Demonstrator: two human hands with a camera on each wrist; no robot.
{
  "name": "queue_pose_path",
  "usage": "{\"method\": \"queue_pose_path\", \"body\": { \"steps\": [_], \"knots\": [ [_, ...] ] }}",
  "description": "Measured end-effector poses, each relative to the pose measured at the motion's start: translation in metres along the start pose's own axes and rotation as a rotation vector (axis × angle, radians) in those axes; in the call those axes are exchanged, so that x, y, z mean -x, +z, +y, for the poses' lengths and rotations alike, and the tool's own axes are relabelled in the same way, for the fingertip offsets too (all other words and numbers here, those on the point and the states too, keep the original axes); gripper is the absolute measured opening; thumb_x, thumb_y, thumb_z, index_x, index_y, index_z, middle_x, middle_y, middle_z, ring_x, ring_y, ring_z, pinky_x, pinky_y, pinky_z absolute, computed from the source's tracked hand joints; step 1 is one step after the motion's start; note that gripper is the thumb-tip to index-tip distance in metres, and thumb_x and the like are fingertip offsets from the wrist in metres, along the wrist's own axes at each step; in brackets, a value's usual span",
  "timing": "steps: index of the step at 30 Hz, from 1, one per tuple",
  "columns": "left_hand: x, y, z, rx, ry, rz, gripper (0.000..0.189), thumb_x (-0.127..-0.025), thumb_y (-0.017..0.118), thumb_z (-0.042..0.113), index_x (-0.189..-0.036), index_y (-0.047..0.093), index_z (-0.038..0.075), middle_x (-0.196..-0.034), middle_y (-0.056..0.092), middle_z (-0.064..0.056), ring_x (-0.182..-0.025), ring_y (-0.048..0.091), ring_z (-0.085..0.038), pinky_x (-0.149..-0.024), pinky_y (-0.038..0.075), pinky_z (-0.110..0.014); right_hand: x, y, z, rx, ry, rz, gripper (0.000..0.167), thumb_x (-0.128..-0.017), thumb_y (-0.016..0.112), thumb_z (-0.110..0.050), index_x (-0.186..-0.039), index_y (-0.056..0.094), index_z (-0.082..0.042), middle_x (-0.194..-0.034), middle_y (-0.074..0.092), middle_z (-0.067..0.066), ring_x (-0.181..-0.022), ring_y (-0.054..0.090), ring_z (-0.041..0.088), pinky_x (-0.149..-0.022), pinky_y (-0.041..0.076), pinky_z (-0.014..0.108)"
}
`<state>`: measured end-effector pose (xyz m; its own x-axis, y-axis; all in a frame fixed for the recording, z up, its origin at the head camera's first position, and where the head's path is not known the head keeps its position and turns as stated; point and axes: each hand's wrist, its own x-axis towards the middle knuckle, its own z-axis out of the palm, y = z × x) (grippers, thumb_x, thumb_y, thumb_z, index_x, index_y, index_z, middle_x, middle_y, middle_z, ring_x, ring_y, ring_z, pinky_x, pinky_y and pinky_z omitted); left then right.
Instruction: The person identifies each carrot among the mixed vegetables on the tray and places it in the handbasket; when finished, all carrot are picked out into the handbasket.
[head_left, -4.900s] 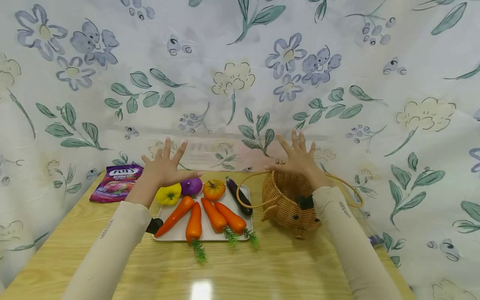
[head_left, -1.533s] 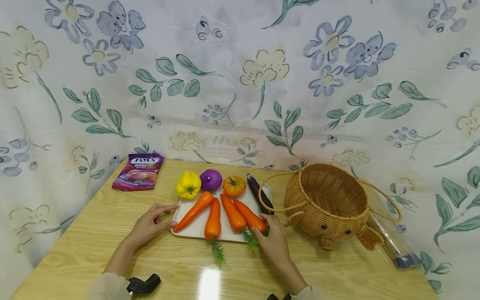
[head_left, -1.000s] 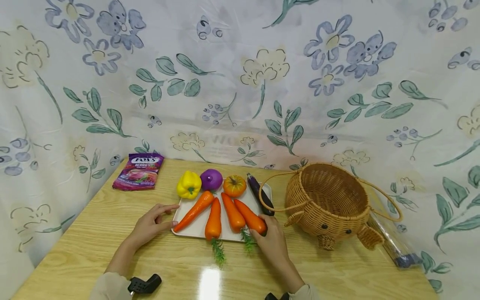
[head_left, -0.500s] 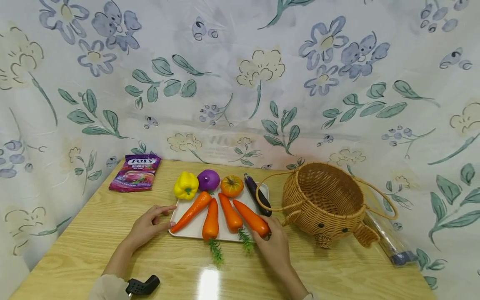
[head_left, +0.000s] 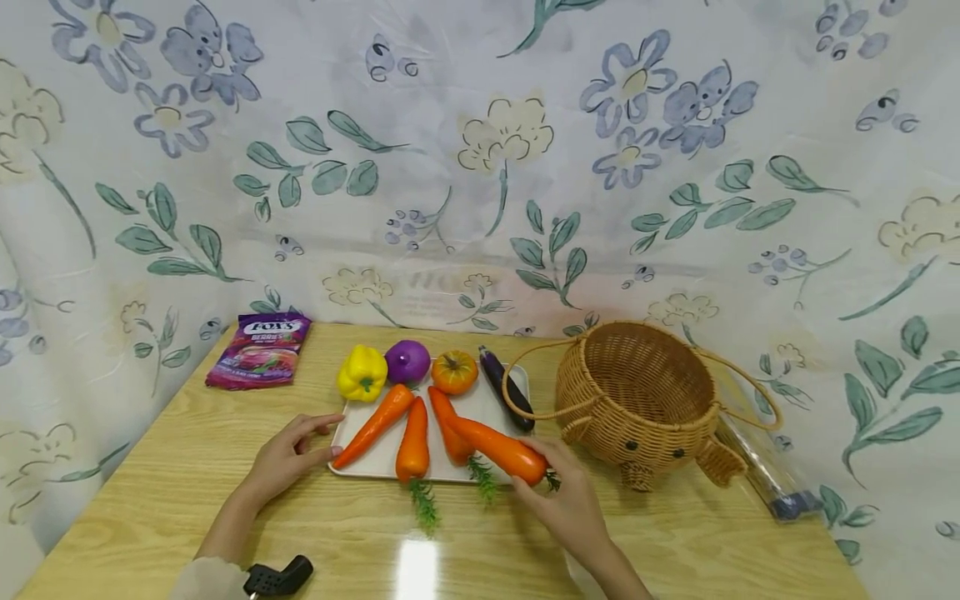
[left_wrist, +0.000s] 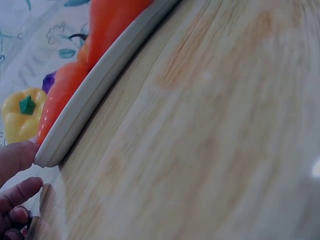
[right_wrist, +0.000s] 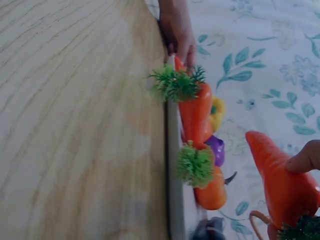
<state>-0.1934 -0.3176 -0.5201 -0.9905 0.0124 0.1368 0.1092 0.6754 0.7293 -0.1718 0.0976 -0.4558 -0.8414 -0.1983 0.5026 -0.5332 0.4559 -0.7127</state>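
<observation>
My right hand (head_left: 570, 504) grips an orange carrot (head_left: 498, 447) by its thick end, raised over the right front corner of a white tray (head_left: 477, 402). In the right wrist view, thumb and fingers hold that carrot (right_wrist: 280, 180) near its dark green top. My left hand (head_left: 285, 458) rests at the tray's left edge, its thumb and index finger touching the rim (left_wrist: 82, 107). Still on the tray are three carrots (head_left: 412, 446), a yellow bell pepper (head_left: 362, 372), a purple onion-like vegetable (head_left: 407, 362), an orange pumpkin (head_left: 454, 372) and an eggplant (head_left: 504, 387).
Right of the tray stands a wicker basket (head_left: 637, 417) with an animal face; its left handle loop (head_left: 517, 408) reaches over the eggplant. Behind it lies a clear plastic package (head_left: 765, 471). A purple candy bag (head_left: 258, 352) lies back left. A floral curtain (head_left: 420, 208) hangs behind.
Both hands went from raised above the table down to the tray. The right hand took hold of the rightmost carrot and lifted it slightly to the right. The left hand stayed on the tray's edge.
</observation>
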Motion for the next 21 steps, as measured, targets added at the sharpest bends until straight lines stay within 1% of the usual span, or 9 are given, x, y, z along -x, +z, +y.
{"method": "queue_pose_path", "body": {
  "steps": [3,5,9,15,21],
  "knots": [
    [0.000,0.000,0.001,0.002,-0.003,-0.001,0.047,-0.089,0.073,0.034,-0.133,0.063,0.019,-0.106,0.057,-0.003,-0.074,0.039,-0.010,-0.063,0.029,-0.028,0.000,-0.010,-0.001,-0.031,-0.043,-0.028,0.051,-0.073,0.082,0.005,-0.119,0.069,-0.010,-0.116,0.067,0.003,-0.099,0.065,0.017,-0.082,0.054,0.030],
    [0.000,0.000,0.002,0.006,-0.009,-0.003,0.048,-0.089,0.073,0.034,-0.133,0.063,0.019,-0.107,0.057,-0.004,-0.074,0.039,-0.010,-0.063,0.029,-0.028,-0.001,-0.017,-0.002,-0.046,-0.056,-0.045,0.051,-0.074,0.081,0.004,-0.121,0.069,-0.012,-0.117,0.067,0.003,-0.099,0.064,0.015,-0.081,0.053,0.029],
    [0.001,-0.001,0.002,0.009,-0.017,-0.004,0.048,-0.089,0.073,0.035,-0.134,0.063,0.019,-0.108,0.057,-0.004,-0.072,0.039,-0.010,-0.062,0.029,-0.027,-0.005,-0.031,-0.003,-0.064,-0.052,-0.060,0.051,-0.074,0.081,0.004,-0.121,0.069,-0.014,-0.116,0.067,0.002,-0.098,0.064,0.012,-0.080,0.052,0.028],
    [0.001,-0.001,0.002,0.006,0.004,0.010,0.048,-0.089,0.074,0.034,-0.133,0.063,0.020,-0.109,0.057,-0.002,-0.072,0.039,-0.009,-0.060,0.029,-0.027,-0.011,-0.046,-0.003,-0.072,-0.045,-0.073,0.052,-0.074,0.082,0.003,-0.121,0.068,-0.015,-0.117,0.067,0.001,-0.100,0.063,0.011,-0.082,0.053,0.028],
    [0.000,0.001,-0.001,-0.002,0.014,0.012,0.048,-0.089,0.074,0.035,-0.133,0.063,0.019,-0.108,0.057,-0.001,-0.070,0.040,-0.009,-0.059,0.030,-0.027,-0.012,-0.058,-0.001,-0.082,-0.052,-0.064,0.052,-0.075,0.080,0.007,-0.122,0.067,-0.011,-0.117,0.066,0.003,-0.100,0.062,0.011,-0.081,0.053,0.028]
  ]
}}
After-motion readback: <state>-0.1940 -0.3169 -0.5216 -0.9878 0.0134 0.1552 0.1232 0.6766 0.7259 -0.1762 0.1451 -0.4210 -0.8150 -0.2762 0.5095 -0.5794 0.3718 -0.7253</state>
